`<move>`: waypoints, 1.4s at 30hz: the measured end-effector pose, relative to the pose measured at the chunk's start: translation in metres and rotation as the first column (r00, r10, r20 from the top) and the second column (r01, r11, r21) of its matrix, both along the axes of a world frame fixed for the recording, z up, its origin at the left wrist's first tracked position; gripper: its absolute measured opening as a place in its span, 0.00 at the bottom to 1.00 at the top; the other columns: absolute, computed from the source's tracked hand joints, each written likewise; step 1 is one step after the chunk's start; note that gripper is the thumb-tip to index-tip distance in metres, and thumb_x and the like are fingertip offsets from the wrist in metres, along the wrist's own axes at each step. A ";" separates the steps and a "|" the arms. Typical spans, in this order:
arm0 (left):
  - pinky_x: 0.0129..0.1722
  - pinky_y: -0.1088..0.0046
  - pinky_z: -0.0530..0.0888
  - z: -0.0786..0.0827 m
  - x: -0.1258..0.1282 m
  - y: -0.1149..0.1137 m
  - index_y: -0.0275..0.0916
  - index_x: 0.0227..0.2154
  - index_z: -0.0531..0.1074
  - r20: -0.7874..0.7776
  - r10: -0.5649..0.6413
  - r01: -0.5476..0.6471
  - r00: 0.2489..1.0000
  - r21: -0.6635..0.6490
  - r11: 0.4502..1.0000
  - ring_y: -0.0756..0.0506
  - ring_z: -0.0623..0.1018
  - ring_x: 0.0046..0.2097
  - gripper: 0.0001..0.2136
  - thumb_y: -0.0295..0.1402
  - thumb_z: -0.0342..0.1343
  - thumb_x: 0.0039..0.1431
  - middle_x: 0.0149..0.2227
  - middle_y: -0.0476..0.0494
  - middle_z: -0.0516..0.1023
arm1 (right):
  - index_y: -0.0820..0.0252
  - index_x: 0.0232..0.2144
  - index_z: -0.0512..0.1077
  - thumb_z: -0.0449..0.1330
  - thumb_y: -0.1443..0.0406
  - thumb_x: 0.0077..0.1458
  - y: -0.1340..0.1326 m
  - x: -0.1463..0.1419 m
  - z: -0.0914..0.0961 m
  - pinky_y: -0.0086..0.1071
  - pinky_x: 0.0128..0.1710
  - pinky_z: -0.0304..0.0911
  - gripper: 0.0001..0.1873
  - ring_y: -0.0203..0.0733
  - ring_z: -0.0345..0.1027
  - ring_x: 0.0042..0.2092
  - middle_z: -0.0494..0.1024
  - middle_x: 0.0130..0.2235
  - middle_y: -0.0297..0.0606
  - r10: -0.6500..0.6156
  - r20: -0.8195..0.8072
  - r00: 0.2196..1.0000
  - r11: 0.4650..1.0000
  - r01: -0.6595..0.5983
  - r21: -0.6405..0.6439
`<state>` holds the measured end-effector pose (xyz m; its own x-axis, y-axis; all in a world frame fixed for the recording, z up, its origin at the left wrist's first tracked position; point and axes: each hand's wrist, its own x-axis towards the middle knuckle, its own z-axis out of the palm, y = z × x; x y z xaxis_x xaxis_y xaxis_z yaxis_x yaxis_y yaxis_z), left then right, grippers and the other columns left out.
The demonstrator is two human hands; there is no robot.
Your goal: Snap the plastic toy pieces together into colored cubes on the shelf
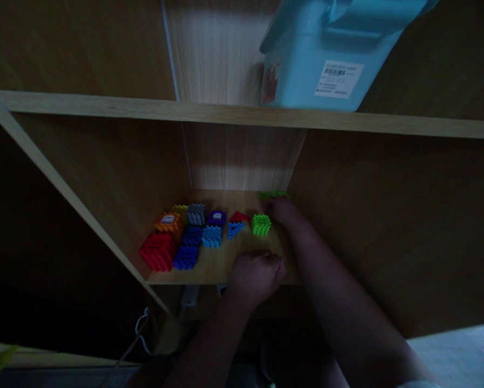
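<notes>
I look into a dim wooden shelf compartment (221,269). Several toothed plastic blocks lie on its floor: a red one (158,251), dark blue ones (187,248), an orange one (168,221), a grey one (195,214), a purple one (216,217), a light blue one (212,236) and a bright green one (261,224). My left hand (255,276) rests at the shelf's front edge as a closed fist; anything inside it is hidden. My right hand (280,209) reaches to the back, fingers closed on a flat green block (272,194), just right of the bright green one.
A light blue plastic storage box (326,54) with a white label stands on the upper shelf (145,108). A slanted wooden side panel (64,188) bounds the compartment on the left. White cables (143,328) hang below the shelf. A pale surface (460,350) shows at the lower right.
</notes>
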<state>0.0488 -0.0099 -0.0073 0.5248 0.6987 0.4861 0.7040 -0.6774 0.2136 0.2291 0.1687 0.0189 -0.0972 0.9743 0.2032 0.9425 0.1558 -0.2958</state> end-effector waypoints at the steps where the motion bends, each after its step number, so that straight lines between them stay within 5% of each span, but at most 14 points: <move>1: 0.31 0.65 0.70 0.000 0.000 0.000 0.39 0.31 0.79 -0.005 0.004 -0.004 1.000 0.001 1.000 0.42 0.82 0.31 0.15 0.35 0.53 0.73 0.30 0.41 0.83 | 0.59 0.43 0.84 0.64 0.67 0.63 0.001 0.001 -0.001 0.37 0.51 0.68 0.09 0.51 0.80 0.49 0.87 0.47 0.49 0.002 -0.005 1.000 1.000 -0.002 0.001; 6: 0.30 0.65 0.71 -0.002 0.000 -0.001 0.39 0.30 0.79 -0.017 0.007 -0.007 1.000 0.014 1.000 0.42 0.82 0.31 0.16 0.35 0.52 0.73 0.29 0.41 0.82 | 0.62 0.50 0.81 0.65 0.70 0.60 0.001 0.002 -0.007 0.37 0.49 0.68 0.16 0.50 0.80 0.49 0.86 0.50 0.51 0.015 -0.084 0.996 1.000 -0.013 0.027; 11: 0.30 0.66 0.70 -0.001 0.000 -0.002 0.39 0.31 0.79 -0.034 0.037 -0.036 0.999 0.032 0.999 0.43 0.81 0.30 0.15 0.36 0.53 0.73 0.30 0.43 0.82 | 0.58 0.42 0.81 0.66 0.70 0.58 -0.003 0.007 -0.013 0.33 0.48 0.68 0.09 0.43 0.80 0.46 0.87 0.45 0.41 0.070 -0.224 0.972 0.996 -0.054 0.078; 15: 0.30 0.66 0.69 -0.001 0.000 -0.002 0.40 0.29 0.78 -0.009 0.018 -0.017 1.000 0.040 0.999 0.43 0.81 0.30 0.15 0.35 0.53 0.72 0.29 0.44 0.82 | 0.58 0.41 0.79 0.65 0.65 0.61 -0.007 0.013 -0.002 0.35 0.43 0.69 0.06 0.46 0.80 0.42 0.87 0.43 0.43 0.010 -0.354 0.935 0.985 0.052 0.166; 17: 0.29 0.67 0.67 -0.001 -0.001 -0.002 0.40 0.28 0.77 0.046 0.002 -0.003 0.999 0.030 1.000 0.44 0.79 0.29 0.15 0.35 0.54 0.72 0.28 0.44 0.81 | 0.59 0.40 0.79 0.67 0.63 0.59 -0.017 0.012 0.009 0.36 0.43 0.69 0.07 0.46 0.79 0.41 0.87 0.42 0.44 0.016 -0.513 0.858 0.955 0.138 0.261; 20: 0.30 0.68 0.67 0.004 -0.005 -0.003 0.40 0.26 0.74 0.251 0.010 0.001 0.968 -0.041 0.999 0.46 0.77 0.28 0.15 0.34 0.54 0.71 0.26 0.45 0.78 | 0.57 0.37 0.78 0.69 0.59 0.58 -0.049 0.003 0.022 0.36 0.41 0.70 0.09 0.44 0.78 0.38 0.85 0.38 0.40 0.154 -0.756 0.637 0.876 0.265 0.402; 24: 0.34 0.71 0.71 0.020 -0.013 -0.003 0.40 0.39 0.77 0.662 0.170 -0.006 0.730 -0.243 0.970 0.47 0.78 0.32 0.08 0.36 0.56 0.72 0.32 0.45 0.81 | 0.54 0.39 0.78 0.75 0.57 0.53 -0.113 -0.023 0.026 0.35 0.41 0.71 0.15 0.42 0.78 0.39 0.84 0.38 0.35 0.287 -0.869 0.403 0.908 0.173 0.380; 26: 0.35 0.73 0.73 0.026 -0.018 -0.001 0.41 0.48 0.78 0.783 0.234 0.079 0.576 -0.338 0.938 0.47 0.80 0.36 0.10 0.38 0.58 0.72 0.40 0.43 0.83 | 0.53 0.36 0.76 0.77 0.57 0.51 -0.138 -0.037 0.023 0.33 0.40 0.72 0.16 0.40 0.77 0.37 0.84 0.36 0.33 0.310 -0.912 0.268 0.933 0.100 0.346; 29: 0.35 0.73 0.76 0.029 -0.023 0.001 0.42 0.52 0.79 0.860 0.255 0.274 0.442 -0.401 0.874 0.45 0.82 0.41 0.14 0.43 0.61 0.69 0.44 0.41 0.84 | 0.54 0.32 0.75 0.80 0.58 0.46 -0.156 -0.051 0.017 0.30 0.34 0.70 0.19 0.36 0.74 0.31 0.82 0.31 0.29 0.298 -0.941 0.159 0.952 0.024 0.305; 42: 0.34 0.75 0.75 0.018 -0.021 0.009 0.38 0.36 0.79 0.914 0.374 0.423 0.160 -0.406 0.810 0.49 0.77 0.34 0.17 0.46 0.72 0.58 0.33 0.47 0.80 | 0.55 0.34 0.81 0.78 0.52 0.51 -0.160 -0.067 0.001 0.35 0.35 0.74 0.16 0.40 0.77 0.32 0.86 0.33 0.36 0.215 -0.960 0.181 0.974 0.034 0.224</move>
